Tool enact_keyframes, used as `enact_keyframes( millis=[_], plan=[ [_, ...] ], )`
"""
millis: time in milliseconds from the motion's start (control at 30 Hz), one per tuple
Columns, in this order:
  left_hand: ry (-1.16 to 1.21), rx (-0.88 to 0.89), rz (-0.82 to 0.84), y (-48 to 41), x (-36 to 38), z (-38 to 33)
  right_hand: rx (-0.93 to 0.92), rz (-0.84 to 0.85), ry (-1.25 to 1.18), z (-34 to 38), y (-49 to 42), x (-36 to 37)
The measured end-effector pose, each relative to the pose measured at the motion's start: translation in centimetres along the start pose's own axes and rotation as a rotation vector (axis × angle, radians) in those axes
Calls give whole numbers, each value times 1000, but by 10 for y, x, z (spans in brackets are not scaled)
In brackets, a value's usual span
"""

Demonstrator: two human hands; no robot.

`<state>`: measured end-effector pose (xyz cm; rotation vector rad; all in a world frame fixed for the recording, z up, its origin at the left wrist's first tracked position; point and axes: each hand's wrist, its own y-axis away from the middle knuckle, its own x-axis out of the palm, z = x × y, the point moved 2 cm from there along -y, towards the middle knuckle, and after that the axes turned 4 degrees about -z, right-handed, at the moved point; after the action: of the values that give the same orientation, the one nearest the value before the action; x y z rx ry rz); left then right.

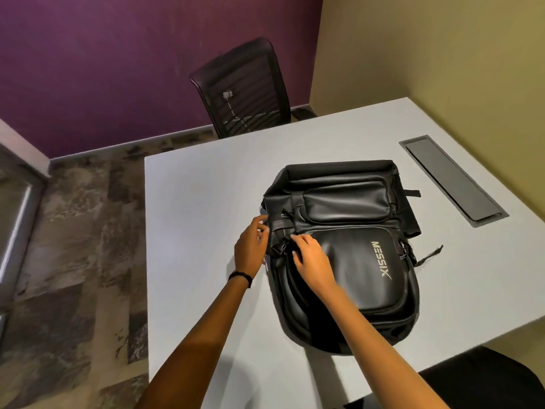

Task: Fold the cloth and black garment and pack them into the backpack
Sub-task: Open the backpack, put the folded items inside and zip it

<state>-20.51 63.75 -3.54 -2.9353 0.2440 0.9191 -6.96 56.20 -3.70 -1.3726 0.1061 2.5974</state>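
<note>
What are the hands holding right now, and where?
The backpack, at its left edge: the left hand grips by the side strap; the right hand seems to pinch the zipper there.

Both forearms are bare from the near edge of the view up to the left hand (250, 245) and the right hand (312, 261), which are bare too. A thin black band (240, 278), beaded or braided by the look of it, circles the left wrist.

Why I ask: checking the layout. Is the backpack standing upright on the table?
No, the backpack lies flat on the white table, with its logo panel facing up.
</note>
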Motion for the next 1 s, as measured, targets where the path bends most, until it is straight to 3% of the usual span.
enact_keyframes(
  millis=[200,433,633,1000],
  plan=[
    [-64,-186,81,-18,14,24,17,48,116,6,-20,15],
    [-58,-201,183,-33,29,20,61,27,90,1,-33,14],
    [-188,-256,219,-41,47,23,-17,216,378,-2,-38,12],
    [-270,-273,178,-48,54,27,-198,259,346,7,-26,2]
  ],
)
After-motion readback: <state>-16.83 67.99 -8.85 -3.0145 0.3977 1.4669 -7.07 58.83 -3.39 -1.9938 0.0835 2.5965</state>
